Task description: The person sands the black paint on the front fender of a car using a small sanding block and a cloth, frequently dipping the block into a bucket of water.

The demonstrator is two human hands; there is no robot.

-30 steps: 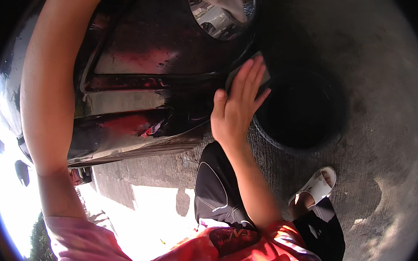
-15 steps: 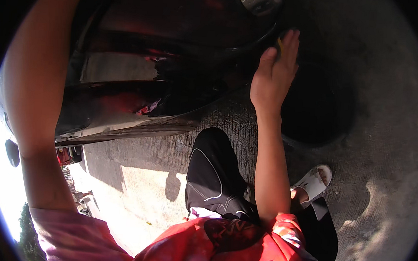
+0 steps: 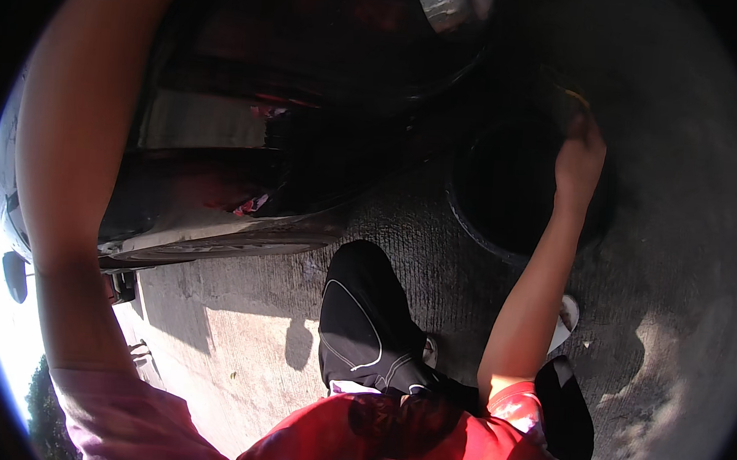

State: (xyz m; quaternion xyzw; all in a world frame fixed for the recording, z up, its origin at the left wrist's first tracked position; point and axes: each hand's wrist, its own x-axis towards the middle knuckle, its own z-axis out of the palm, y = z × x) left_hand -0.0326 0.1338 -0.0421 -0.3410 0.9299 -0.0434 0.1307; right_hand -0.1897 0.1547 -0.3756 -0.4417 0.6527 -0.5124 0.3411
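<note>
Presently the right hand (image 3: 580,163), the only 1 in clear view, has shadowed fingers apparently closed on a thin yellow-edged piece (image 3: 575,97) slanting up-left past the tips, the black tub (image 3: 479,237) lying below-left.

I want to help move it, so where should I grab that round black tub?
Probably grip the tub by its near-left rim, coming from beside the black-trousered knee. That curved edge is uncovered, while the right forearm crosses the tub's right part. It's too dark to see handles.
</note>
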